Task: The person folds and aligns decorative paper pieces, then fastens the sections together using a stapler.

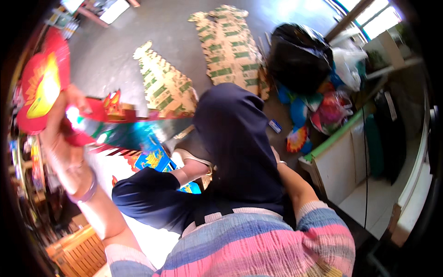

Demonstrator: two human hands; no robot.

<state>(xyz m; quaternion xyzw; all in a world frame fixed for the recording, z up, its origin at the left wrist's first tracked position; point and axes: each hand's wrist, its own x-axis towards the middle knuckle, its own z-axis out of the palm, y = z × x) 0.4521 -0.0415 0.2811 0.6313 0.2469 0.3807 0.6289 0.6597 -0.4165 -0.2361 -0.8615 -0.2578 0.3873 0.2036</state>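
Observation:
At the far left my raised left hand (60, 122) grips a red, rounded cut-out decoration (39, 87) with a yellow and gold print, held upright. Its material cannot be made out for certain. Beside that hand, a shiny red and green strip (134, 134) stretches right toward my knee; glare hides whether the hand also touches it. My right hand (276, 157) rests against the outer side of my raised leg, and its fingers are mostly hidden behind it. Below the strip lie bright blue packets (154, 159) with yellow print, near my sandalled foot.
Flattened cardboard sheets (230, 51) with green stripes, one smaller (161, 83), lie on the grey floor ahead. A black plastic bag (300, 57) and bagged colourful items (330, 108) stand at right, beside a green-edged white cabinet (339, 166). A wooden slatted piece (78, 251) is at lower left.

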